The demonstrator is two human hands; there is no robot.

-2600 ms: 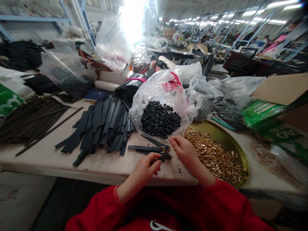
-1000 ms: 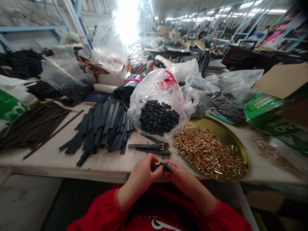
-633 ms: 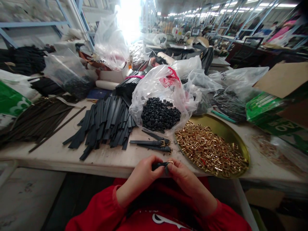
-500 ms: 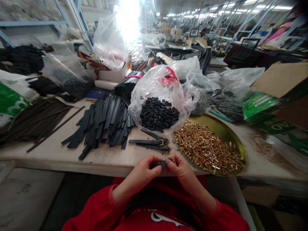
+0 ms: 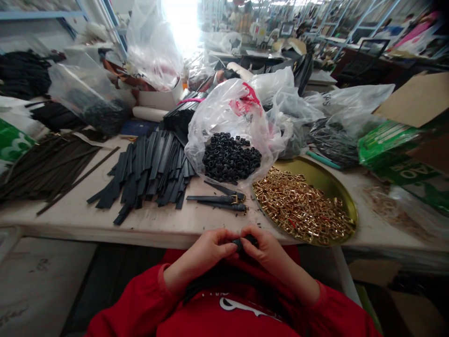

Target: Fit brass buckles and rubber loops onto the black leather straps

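Note:
My left hand (image 5: 213,245) and my right hand (image 5: 263,244) meet just off the table's front edge. Pinched between the fingers of both is a short dark leather strap (image 5: 240,244), mostly covered by the fingertips. Past my hands, several buckled straps (image 5: 224,199) lie together on the tabletop, gold buckles at their right ends. Small black loops (image 5: 229,159) are heaped in an open clear plastic bag (image 5: 210,112) behind them. To the right, a round gold tray (image 5: 338,180) carries a pile of gold buckles (image 5: 305,206).
Flat black strips (image 5: 150,164) are spread left of the bag, and long brown strips (image 5: 52,164) farther left. A green-wrapped carton (image 5: 396,145) stands at the right. More plastic bags (image 5: 294,112) and a white box (image 5: 157,98) crowd the back of the table (image 5: 157,229).
The view has tilted slightly downward. My fingers have shifted on the strap and drawn closer together; the gold buckle seen by my right fingers is now hidden.

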